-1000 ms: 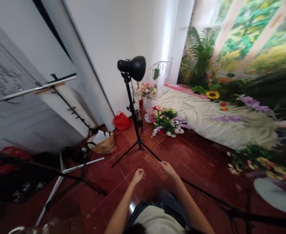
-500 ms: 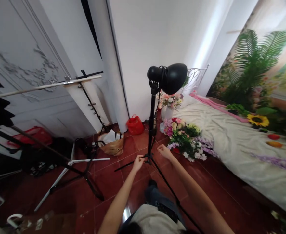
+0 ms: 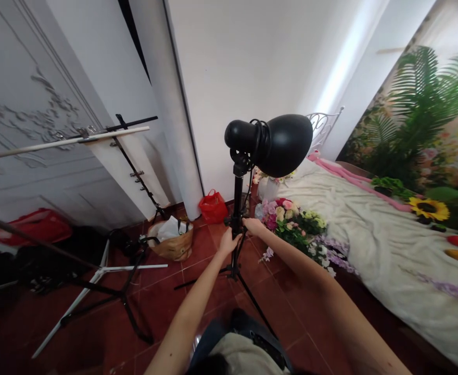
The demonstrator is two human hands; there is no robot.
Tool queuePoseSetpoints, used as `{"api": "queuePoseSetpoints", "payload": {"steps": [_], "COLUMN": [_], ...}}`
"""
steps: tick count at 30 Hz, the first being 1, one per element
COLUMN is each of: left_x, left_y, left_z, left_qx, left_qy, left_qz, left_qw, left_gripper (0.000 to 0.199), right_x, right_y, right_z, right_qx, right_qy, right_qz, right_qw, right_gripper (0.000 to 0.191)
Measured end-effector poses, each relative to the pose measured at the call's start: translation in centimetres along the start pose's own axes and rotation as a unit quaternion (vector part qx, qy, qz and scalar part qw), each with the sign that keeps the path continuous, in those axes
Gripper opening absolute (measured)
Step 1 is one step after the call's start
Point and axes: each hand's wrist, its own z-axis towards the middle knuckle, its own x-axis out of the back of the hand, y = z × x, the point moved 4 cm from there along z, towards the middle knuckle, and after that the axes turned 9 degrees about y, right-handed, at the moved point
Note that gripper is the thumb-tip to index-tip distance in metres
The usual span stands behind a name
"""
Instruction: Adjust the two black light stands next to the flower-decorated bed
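A black studio light [image 3: 287, 146] with a wide bell-shaped reflector and a coiled cord is mounted on a black light stand [image 3: 238, 195], upright before me on spread tripod legs. My left hand [image 3: 228, 241] is closed around the pole at mid-height, just under a dark collar. From the other side, my right hand [image 3: 254, 227] grips the stand at that collar, slightly higher. The stand partly hides the fingertips of the right hand. A loose cord runs down along the pole.
To the right, artificial flowers [image 3: 287, 213] lie beside a bed with a cream cover [image 3: 369, 224]. Beyond the stand are a red bag [image 3: 213, 207] and a woven basket [image 3: 174, 245]. White and black stand legs [image 3: 104, 270] spread across the tiled floor on the left.
Both hands have moved up from near the tripod's lower joint and now hold the pole at its collar. The lamp head appears larger and closer to me.
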Motion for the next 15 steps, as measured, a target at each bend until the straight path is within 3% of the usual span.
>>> {"api": "queuePoseSetpoints", "payload": {"steps": [3, 9, 15], "left_x": [0.1, 0.3, 0.2], "left_y": [-0.3, -0.5, -1.3], "left_z": [0.1, 0.3, 0.5], "left_qx": [0.005, 0.001, 0.007], "left_qy": [-0.003, -0.005, -0.005], "left_qz": [0.034, 0.069, 0.097], "left_qw": [0.999, 0.998, 0.995], "left_gripper": [0.035, 0.035, 0.038], "right_x": [-0.7, -3.3, -3.2], "right_y": [0.1, -0.6, -0.5], "right_z": [-0.3, -2.5, 0.9], "right_qx": [0.020, -0.023, -0.030], "right_qy": [0.007, 0.128, 0.052], "right_qz": [0.002, 0.012, -0.014], "right_qw": [1.000, 0.991, 0.998], "right_gripper": [0.029, 0.023, 0.036]}}
